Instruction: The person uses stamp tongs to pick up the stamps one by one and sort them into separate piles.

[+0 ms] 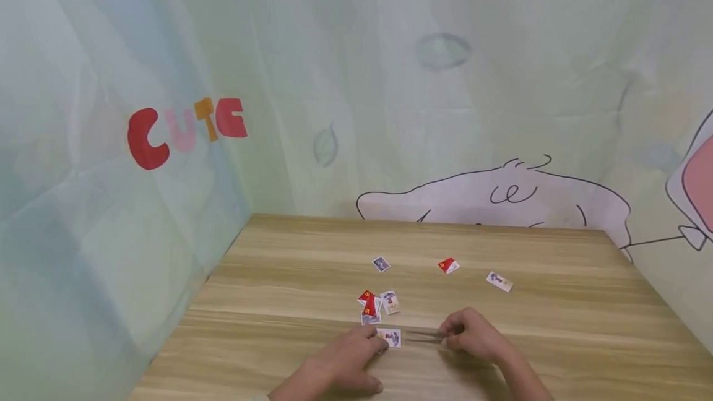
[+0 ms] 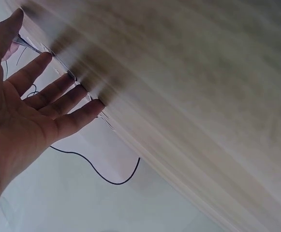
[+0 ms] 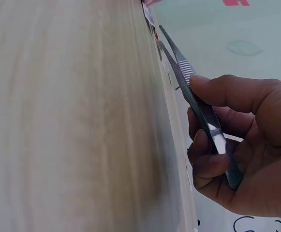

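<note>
My left hand [image 1: 348, 357] lies palm down with its fingers extended, fingertips at the left end of a small white-edged picture stamp [image 1: 393, 337]. In the left wrist view, the fingers [image 2: 65, 104] reach straight down to the wooden surface. Metal tweezers [image 3: 202, 113] are pinched between thumb and fingers of my right hand [image 1: 473, 336]. Their two tips stand apart and point left, just short of the stamp's right edge. Right behind the left fingertips is a loose cluster: red-and-white stamps [image 1: 369, 307] overlapping a greyish one [image 1: 370, 319], with another picture stamp [image 1: 390, 302] beside them.
Farther back on the wooden table [image 1: 289, 265] lie a dark grey stamp [image 1: 381, 264], a red-and-white stamp [image 1: 448, 265] and a pale picture stamp [image 1: 499, 281]. A printed cloth backdrop [image 1: 356, 91] rises at the table's back and left edges.
</note>
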Action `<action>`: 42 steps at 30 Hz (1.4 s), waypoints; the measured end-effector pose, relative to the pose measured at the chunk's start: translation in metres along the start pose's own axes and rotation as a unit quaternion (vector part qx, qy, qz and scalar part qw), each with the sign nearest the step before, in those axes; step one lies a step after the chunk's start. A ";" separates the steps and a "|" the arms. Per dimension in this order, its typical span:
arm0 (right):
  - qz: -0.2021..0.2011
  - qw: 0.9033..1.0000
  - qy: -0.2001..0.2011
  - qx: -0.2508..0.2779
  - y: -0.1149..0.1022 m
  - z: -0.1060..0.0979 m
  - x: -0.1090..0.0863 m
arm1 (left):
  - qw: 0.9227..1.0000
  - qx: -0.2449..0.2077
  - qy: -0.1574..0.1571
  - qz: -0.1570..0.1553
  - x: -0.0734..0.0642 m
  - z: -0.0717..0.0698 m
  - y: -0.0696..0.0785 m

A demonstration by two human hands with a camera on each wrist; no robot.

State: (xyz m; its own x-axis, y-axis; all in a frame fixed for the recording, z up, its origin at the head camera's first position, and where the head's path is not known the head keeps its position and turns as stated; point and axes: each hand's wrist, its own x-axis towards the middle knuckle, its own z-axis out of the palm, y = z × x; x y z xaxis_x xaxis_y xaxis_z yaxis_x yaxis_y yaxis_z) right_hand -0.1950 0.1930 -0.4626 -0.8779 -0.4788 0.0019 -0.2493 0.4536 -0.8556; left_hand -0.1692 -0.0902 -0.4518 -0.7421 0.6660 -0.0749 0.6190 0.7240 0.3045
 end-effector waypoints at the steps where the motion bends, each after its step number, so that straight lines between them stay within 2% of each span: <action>1: 0.001 1.000 0.001 -0.001 0.000 0.001 0.000 | 1.000 -0.001 0.001 0.000 0.000 0.000 0.000; 18: 0.010 1.000 -0.004 -0.002 0.000 0.010 0.005 | 1.000 -0.017 -0.005 -0.011 -0.003 0.002 0.003; 31: 0.009 0.999 -0.007 -0.030 -0.004 0.012 0.008 | 1.000 0.004 0.003 0.004 -0.002 0.002 0.001; 37: 0.001 1.000 0.012 -0.027 -0.005 0.014 0.010 | 1.000 0.006 0.004 0.010 -0.001 0.003 -0.001; 42: -0.011 0.998 0.022 -0.053 -0.006 0.014 0.011 | 1.000 0.011 0.009 0.017 -0.001 0.001 0.000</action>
State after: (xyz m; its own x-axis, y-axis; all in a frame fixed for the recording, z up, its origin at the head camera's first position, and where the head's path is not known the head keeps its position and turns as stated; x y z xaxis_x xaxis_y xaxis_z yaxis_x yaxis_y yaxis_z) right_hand -0.1974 0.1744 -0.4644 -0.8880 -0.4577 0.0448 -0.3086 0.5209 -0.7959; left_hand -0.1683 -0.0910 -0.4533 -0.7247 0.6874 -0.0483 0.6494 0.7047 0.2858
